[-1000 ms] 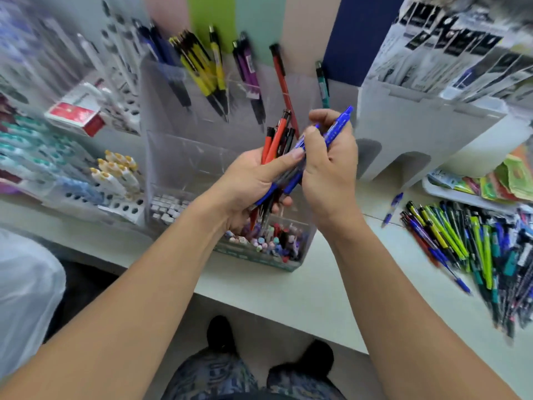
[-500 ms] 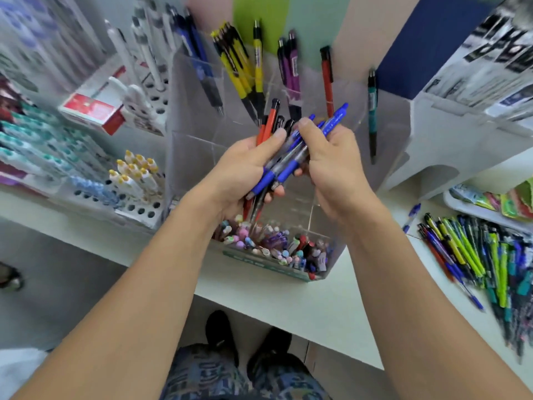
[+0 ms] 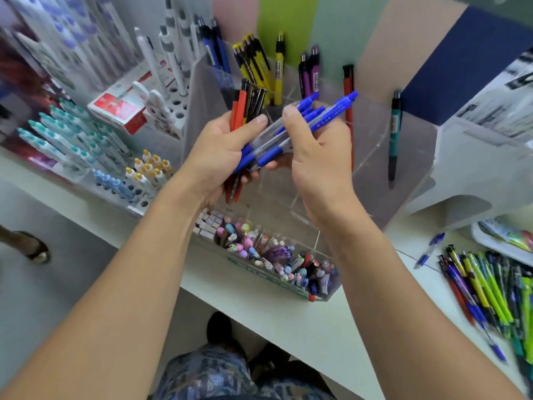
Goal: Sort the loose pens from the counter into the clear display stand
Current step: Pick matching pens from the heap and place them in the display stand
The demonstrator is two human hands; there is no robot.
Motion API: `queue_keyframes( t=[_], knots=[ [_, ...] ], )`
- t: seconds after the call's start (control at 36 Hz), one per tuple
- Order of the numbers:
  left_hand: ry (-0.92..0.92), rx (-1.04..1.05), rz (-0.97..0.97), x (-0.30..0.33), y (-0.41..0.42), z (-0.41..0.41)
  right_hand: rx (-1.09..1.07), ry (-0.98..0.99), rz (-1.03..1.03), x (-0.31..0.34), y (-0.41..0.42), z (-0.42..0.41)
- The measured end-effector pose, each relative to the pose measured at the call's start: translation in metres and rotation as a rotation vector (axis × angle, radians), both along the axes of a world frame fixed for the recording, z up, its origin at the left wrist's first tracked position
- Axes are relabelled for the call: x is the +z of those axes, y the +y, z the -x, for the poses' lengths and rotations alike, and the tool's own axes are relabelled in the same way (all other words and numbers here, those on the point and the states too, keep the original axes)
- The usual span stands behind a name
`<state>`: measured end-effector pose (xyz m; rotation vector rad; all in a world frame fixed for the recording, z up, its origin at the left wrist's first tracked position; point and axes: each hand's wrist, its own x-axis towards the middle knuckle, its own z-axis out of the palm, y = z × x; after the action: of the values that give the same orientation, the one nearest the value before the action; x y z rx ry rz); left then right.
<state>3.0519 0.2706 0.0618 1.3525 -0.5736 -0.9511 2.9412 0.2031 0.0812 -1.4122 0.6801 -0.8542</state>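
My left hand (image 3: 222, 151) grips a bundle of red, black and yellow pens (image 3: 245, 106) upright, with blue pens laid across its fingers. My right hand (image 3: 314, 157) holds several blue pens (image 3: 326, 111) by their barrels, their clicker ends pointing up and right. Both hands hover over the clear display stand (image 3: 372, 180), whose rear compartments hold blue, yellow, purple, red and teal pens. A pile of loose pens (image 3: 490, 293) lies on the counter at the right, and a single blue pen (image 3: 429, 251) lies apart from it.
A low clear tray (image 3: 259, 281) of small capped items sits at the stand's front. White racks of markers and correction pens (image 3: 95, 157) and a red box (image 3: 118, 111) fill the left. A white cardboard display (image 3: 476, 168) stands at the right. The counter edge (image 3: 259, 310) runs below.
The view has shifted so the stand and hands sit more central. My right hand has slid lower along the blue pens, and the bundle in my left hand stands more upright.
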Motion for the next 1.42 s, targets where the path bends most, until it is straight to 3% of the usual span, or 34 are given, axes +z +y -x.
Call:
queue_keyframes(
  t=[0.17, 0.39, 0.47, 0.56, 0.69, 0.86, 1.06, 1.14, 1.28, 1.42],
  knots=[
    [-0.146, 0.082, -0.054, -0.01, 0.009, -0.028, -0.201, -0.045, 0.135, 0.015, -0.013, -0.006],
    [-0.395, 0.071, -0.168, -0.013, 0.019, -0.068, -0.154, 0.171, 0.643, 0.0, -0.007, -0.048],
    [-0.578, 0.082, -0.22, -0.017, 0.02, -0.072, -0.078, 0.357, 0.665, -0.012, -0.005, -0.064],
    [-0.639, 0.098, -0.248, -0.017, 0.02, -0.071, 0.011, 0.559, 0.619, -0.02, -0.006, -0.076],
    [-0.683, 0.17, -0.188, -0.024, 0.022, -0.069, -0.019, 0.627, 0.595, -0.022, -0.002, -0.084],
    [-0.621, 0.332, -0.07, -0.026, 0.031, -0.061, -0.077, 0.594, 0.699, -0.017, 0.002, -0.088],
    [-0.332, 0.124, 0.017, -0.022, 0.051, -0.069, -0.2, 0.408, 0.747, -0.001, 0.004, -0.09],
    [-0.177, 0.063, 0.013, -0.02, 0.057, -0.072, -0.162, 0.521, 0.805, 0.003, 0.003, -0.097],
    [0.014, -0.049, 0.012, -0.025, 0.071, -0.081, -0.004, 0.911, 0.816, -0.001, 0.004, -0.104],
    [0.043, -0.114, -0.002, -0.031, 0.075, -0.081, 0.063, 0.919, 0.683, -0.011, 0.005, -0.109]
  ],
)
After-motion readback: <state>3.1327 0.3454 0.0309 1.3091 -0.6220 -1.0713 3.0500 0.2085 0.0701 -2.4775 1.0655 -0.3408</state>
